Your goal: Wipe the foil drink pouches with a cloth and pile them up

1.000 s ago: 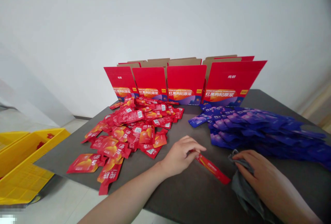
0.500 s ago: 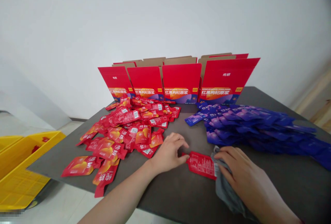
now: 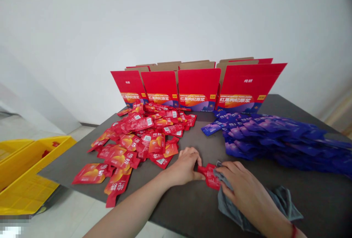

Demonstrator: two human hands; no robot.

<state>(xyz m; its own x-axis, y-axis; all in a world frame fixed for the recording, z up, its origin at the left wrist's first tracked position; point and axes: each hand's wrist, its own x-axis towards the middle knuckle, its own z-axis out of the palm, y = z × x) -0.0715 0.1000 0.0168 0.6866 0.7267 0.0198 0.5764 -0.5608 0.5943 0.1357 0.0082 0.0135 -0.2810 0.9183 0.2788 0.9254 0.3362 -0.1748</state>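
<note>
We see a pale wall (image 3: 176, 18) filling the background, and in front of it a dark surface (image 3: 192, 139). Along its far side we count four red printed boxes (image 3: 199, 84) in a row, their tops open and brown cardboard flaps raised. Beside the surface, low on the left, sits a yellow crate (image 3: 27, 190) with some red inside. On the surface we have a long heap of blue pouches (image 3: 264, 135) to the right and a loose pile of red pouches (image 3: 137, 139) to the left, with a bare strip between. Nearer us lies a crumpled grey-blue cloth (image 3: 229, 208), bunched in the right hand (image 3: 242, 186), which grips it against one end of a single red pouch. The left hand (image 3: 187, 166) is nearly closed, pinching that single red pouch (image 3: 210, 179) by its narrow neck. The pouch is between both hands, near the front of the surface, printed text showing. Smallest, we notice a red band (image 3: 294, 230) around the right wrist.
</note>
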